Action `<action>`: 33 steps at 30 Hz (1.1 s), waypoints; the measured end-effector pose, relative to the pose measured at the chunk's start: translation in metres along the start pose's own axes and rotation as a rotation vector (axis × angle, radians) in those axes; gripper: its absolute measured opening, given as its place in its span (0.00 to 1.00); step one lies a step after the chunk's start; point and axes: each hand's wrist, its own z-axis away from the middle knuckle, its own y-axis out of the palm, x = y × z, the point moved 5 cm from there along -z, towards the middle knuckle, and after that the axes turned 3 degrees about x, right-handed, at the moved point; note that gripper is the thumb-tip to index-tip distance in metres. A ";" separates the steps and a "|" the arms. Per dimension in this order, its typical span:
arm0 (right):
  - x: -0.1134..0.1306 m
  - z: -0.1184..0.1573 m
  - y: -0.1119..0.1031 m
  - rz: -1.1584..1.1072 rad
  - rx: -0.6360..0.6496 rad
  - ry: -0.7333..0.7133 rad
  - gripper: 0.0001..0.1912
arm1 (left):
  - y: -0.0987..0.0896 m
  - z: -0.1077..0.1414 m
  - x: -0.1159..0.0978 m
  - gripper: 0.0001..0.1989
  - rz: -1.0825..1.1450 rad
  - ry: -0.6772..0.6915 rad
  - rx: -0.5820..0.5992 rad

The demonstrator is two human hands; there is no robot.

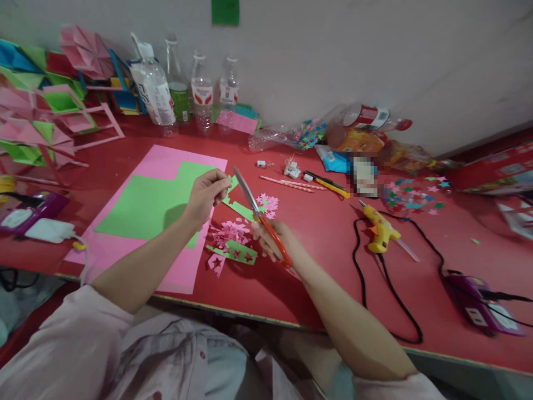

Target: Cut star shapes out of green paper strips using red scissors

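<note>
My right hand (pixel 270 239) is closed around a pair of scissors (pixel 272 233) with orange-red handles. Their blades point up and away from me, looking nearly closed. Left of the blade tips, my left hand (pixel 208 194) pinches a small piece of green paper (pixel 232 182), which shows at the fingertips. A green paper strip (pixel 240 211) lies below it. Between my hands is a heap of pink paper scraps (pixel 233 233), with a green strip punched with stars (pixel 239 254) in front. Small pink stars (pixel 267 205) lie just beyond the scissors. Under my left arm are green (pixel 141 205) and pink sheets (pixel 183 280).
A yellow glue gun (pixel 378 228) with a looping black cord lies right, near a purple power strip (pixel 483 305). A box cutter (pixel 328 184) and striped straws (pixel 291 183) lie ahead. Plastic bottles (pixel 202 94) stand along the wall; folded paper crafts (pixel 50 111) fill the left.
</note>
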 end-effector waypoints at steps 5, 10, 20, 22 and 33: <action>-0.004 -0.009 -0.019 -0.074 -0.194 -0.137 0.21 | 0.008 -0.002 0.009 0.06 -0.224 -0.107 0.114; -0.007 -0.018 -0.041 -0.126 -0.387 -0.226 0.22 | 0.012 -0.004 0.020 0.07 -0.492 -0.096 0.244; -0.017 -0.033 -0.056 -0.225 -0.444 -0.295 0.23 | 0.054 -0.005 0.021 0.13 -1.370 0.175 0.696; -0.017 -0.034 -0.056 -0.221 -0.449 -0.305 0.23 | 0.063 -0.009 0.022 0.14 -1.486 0.204 0.737; -0.019 -0.037 -0.060 -0.198 -0.464 -0.333 0.24 | 0.081 -0.018 0.039 0.14 -1.763 0.321 0.776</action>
